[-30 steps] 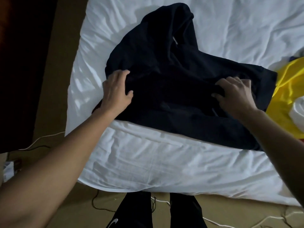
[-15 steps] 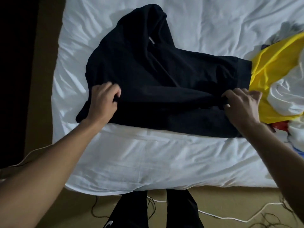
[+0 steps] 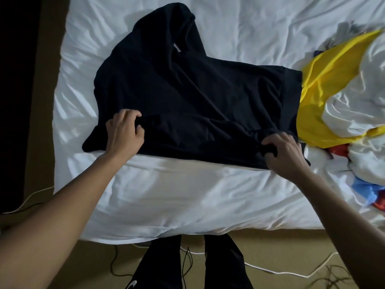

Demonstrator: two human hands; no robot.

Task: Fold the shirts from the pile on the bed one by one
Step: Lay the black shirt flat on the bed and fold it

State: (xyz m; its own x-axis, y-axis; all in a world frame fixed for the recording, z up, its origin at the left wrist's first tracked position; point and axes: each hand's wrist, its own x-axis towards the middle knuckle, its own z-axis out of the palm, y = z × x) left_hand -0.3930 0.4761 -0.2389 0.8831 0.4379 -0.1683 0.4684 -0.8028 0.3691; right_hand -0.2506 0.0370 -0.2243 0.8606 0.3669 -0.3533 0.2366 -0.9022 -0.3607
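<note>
Both arms extended; left hand (image 3: pixel 124 130), right hand (image 3: pixel 285 153): fingers curled, pinching black shirt (image 3: pixel 198 101).

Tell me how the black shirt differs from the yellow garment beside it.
The black shirt is spread out mid-bed; the yellow garment lies bunched in the pile at the right. The left hand and right hand grip the black shirt; neither holds the yellow garment. White clothes cover part of the yellow garment, none of the black shirt. Both rest on the bed.
</note>
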